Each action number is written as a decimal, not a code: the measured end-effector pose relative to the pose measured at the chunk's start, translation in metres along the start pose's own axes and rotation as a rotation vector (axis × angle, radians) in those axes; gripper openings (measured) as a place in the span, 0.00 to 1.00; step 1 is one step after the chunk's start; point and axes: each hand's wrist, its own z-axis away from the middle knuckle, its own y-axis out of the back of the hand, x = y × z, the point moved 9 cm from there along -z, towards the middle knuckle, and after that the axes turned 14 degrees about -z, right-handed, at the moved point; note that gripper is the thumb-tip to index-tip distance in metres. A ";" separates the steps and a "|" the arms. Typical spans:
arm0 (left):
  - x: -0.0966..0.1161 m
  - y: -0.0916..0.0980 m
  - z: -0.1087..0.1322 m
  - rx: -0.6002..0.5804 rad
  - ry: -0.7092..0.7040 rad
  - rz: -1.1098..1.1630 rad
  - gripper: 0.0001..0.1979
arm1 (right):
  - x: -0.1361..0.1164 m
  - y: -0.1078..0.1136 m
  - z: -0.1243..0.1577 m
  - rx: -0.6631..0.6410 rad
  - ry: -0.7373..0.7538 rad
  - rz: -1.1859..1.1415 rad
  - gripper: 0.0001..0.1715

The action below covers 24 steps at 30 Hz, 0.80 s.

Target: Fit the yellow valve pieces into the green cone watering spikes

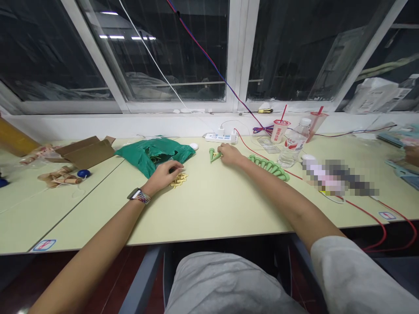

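My right hand [230,155] is closed, its fingertips on a small green cone-shaped piece [215,157] that lies tilted. Just left of it is another green cone [211,153], with a bit of yellow between the two. My left hand [164,175], wearing a wristband, has its fingers curled together beside a small heap of yellow pieces [179,179]. Whatever its fingertips hold, if anything, is too small to make out. Behind that hand spreads an opened green plastic bag [137,156]. A row of several green cones [269,166] lies right of my right forearm.
A power strip [222,138] sits against the wall, a red cable running right. Drink cups [279,131] and a water bottle [293,144] stand back right. Leftward are a cardboard box [87,152], wooden pieces [57,176] and a blue ball [84,173]. The table's front edge [209,237] is near me.
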 end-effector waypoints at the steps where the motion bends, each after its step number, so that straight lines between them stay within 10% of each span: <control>1: 0.001 0.000 0.000 0.007 0.001 -0.006 0.19 | 0.002 0.001 0.003 0.000 0.000 0.004 0.20; 12: 0.024 0.002 -0.005 0.057 -0.058 -0.050 0.17 | -0.018 0.000 0.066 -0.074 0.102 -0.158 0.06; 24: 0.148 -0.025 -0.017 -0.042 -0.344 0.028 0.16 | -0.035 0.004 0.118 -0.041 0.152 -0.441 0.14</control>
